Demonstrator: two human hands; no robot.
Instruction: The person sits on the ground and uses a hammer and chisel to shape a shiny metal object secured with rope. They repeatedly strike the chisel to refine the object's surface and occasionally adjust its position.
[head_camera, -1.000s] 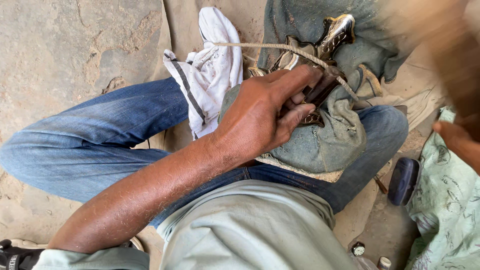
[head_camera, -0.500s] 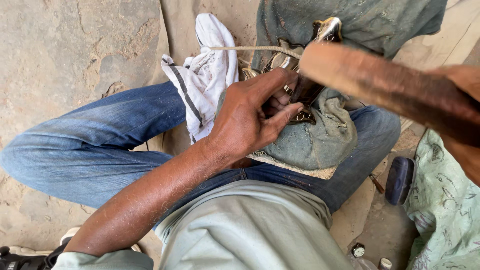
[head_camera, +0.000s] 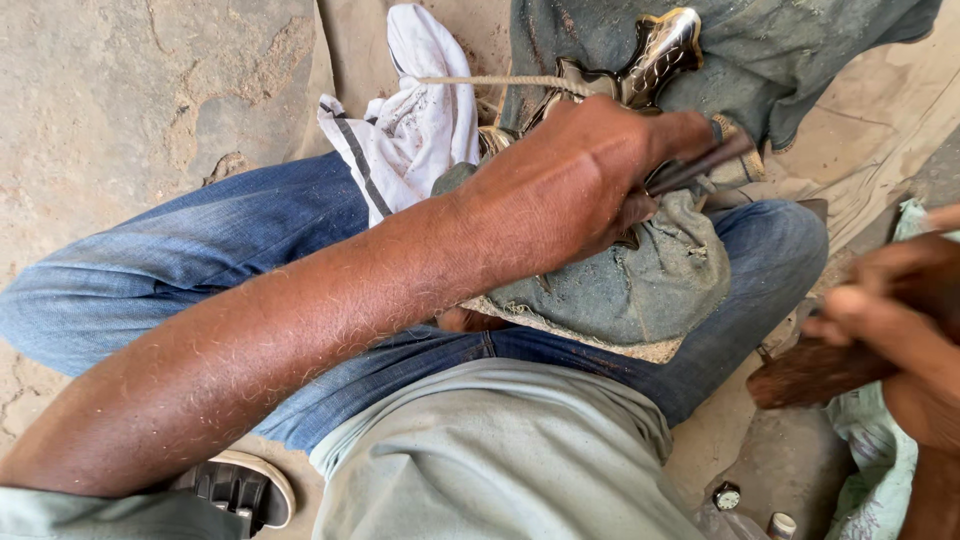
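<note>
Head view: cracked dusty ground (head_camera: 130, 90) beneath jeans (head_camera: 200, 270).

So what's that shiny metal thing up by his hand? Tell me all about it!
The shiny metal piece looks like silvery, embossed metal with a darker, brassy scalloped edge. It lies tilted on the grey-green cloth over the person's lap. A taut string runs up to it. The left hand covers its lower end, so that part is hidden.

Soft, even daylight, hardly a shadow. Glare glints off the metal piece (head_camera: 662, 45) up top. The right hand (head_camera: 885, 320) smears with motion blur; centre sharp.
</note>
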